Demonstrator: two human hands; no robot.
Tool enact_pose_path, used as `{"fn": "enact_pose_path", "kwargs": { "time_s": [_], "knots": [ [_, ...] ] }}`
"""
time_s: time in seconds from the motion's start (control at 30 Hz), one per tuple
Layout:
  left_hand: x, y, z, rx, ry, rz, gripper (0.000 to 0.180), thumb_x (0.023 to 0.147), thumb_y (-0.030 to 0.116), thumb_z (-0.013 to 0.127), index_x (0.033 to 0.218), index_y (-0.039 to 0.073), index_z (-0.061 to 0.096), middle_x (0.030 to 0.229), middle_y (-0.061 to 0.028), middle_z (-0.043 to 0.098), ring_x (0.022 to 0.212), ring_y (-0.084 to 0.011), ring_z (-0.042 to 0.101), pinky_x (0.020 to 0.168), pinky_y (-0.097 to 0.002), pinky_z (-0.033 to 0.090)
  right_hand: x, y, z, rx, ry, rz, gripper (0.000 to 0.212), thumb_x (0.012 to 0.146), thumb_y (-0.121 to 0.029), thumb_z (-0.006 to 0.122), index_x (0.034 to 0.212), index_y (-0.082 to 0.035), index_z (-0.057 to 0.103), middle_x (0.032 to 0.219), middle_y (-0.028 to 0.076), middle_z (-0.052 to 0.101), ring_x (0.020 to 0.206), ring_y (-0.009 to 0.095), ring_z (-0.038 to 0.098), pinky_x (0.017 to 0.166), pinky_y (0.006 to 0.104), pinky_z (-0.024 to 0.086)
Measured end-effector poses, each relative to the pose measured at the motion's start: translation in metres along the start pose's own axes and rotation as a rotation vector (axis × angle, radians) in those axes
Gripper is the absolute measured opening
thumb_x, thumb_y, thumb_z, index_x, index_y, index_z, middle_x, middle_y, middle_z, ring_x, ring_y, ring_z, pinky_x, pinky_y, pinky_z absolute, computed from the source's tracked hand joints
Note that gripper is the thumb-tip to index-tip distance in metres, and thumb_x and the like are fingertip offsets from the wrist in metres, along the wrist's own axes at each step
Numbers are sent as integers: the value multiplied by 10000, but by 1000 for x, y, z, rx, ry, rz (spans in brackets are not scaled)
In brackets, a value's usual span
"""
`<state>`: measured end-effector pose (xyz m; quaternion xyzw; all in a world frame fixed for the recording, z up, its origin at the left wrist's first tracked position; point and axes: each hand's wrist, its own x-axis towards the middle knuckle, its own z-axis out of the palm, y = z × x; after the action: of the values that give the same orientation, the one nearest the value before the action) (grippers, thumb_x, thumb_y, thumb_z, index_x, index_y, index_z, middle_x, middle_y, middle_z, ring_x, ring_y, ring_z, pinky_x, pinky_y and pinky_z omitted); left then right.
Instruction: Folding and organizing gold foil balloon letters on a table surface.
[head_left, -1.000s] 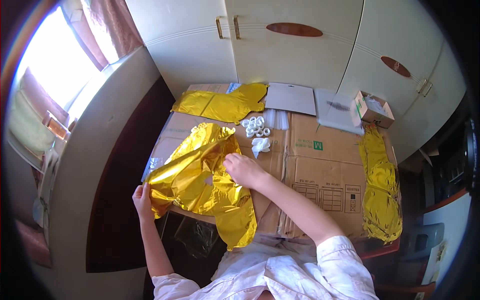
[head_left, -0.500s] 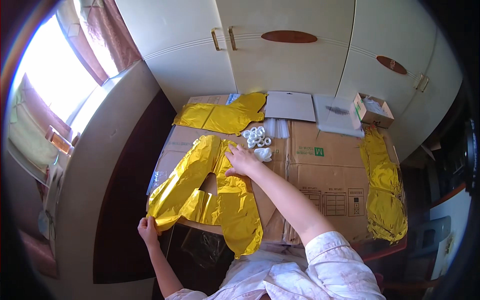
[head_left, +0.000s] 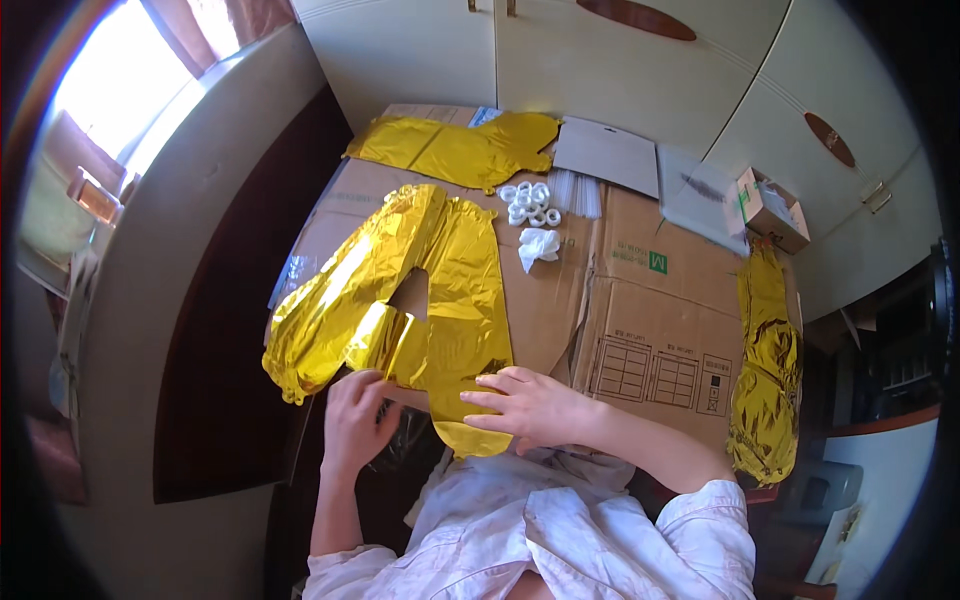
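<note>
A flat gold foil balloon (head_left: 468,300), shaped like a four or an A with an opening in its middle, lies creased on the cardboard. My right hand (head_left: 530,405) rests on its lower right leg, fingers spread and holding nothing. Bent fingers of my left hand (head_left: 357,415) touch the lower edge of the balloon's folded crosspiece, the thumb standing apart from them. Beyond the balloon are several small white ribbon rolls (head_left: 530,203) and a crumpled white tissue (head_left: 539,248).
Cardboard (head_left: 640,330) covers the table. Another gold foil balloon (head_left: 450,148) lies at the far left, and a crinkled one (head_left: 767,370) along the right edge. Near the cabinets (head_left: 640,75) are white sticks (head_left: 575,194), a grey board (head_left: 607,157), a clear bag (head_left: 700,200) and a small box (head_left: 770,212).
My right hand has slid from the balloon's top to its lower right leg. My left hand has let go of the lower left corner and moved right to the crosspiece. The view has tilted down.
</note>
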<state>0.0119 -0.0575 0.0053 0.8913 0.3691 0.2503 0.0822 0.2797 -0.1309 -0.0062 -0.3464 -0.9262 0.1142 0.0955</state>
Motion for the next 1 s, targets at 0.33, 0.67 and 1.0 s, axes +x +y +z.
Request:
{"fn": "enact_pose_path", "kwargs": {
  "time_s": [0.33, 0.67, 1.0],
  "knots": [
    [8, 31, 22, -109, -487, 307, 377, 739, 328, 701, 992, 74, 584, 1162, -97, 557, 1172, -280, 485, 960, -410, 400, -1, -7, 10, -65, 168, -52, 216, 705, -205, 626, 874, -77, 584, 1099, 71, 592, 1066, 251, 558, 904, 369, 466],
    [11, 40, 15, -204, -461, 313, 370, 738, 356, 700, 945, 68, 593, 1108, -99, 590, 1112, -274, 528, 915, -407, 424, -8, -13, 24, 133, 324, 32, 99, 720, -147, 568, 775, -67, 587, 763, 48, 586, 733, 201, 613, 664, 309, 512],
    [6, 39, 23, -477, -321, 142, 70, 773, 89, 641, 771, 19, 636, 747, -95, 647, 654, -246, 628, 580, -323, 498, -3, -11, 20, 251, 461, 221, 313, 687, -206, 711, 949, -97, 577, 961, 61, 594, 914, 225, 590, 794, 358, 470]
  ]
}}
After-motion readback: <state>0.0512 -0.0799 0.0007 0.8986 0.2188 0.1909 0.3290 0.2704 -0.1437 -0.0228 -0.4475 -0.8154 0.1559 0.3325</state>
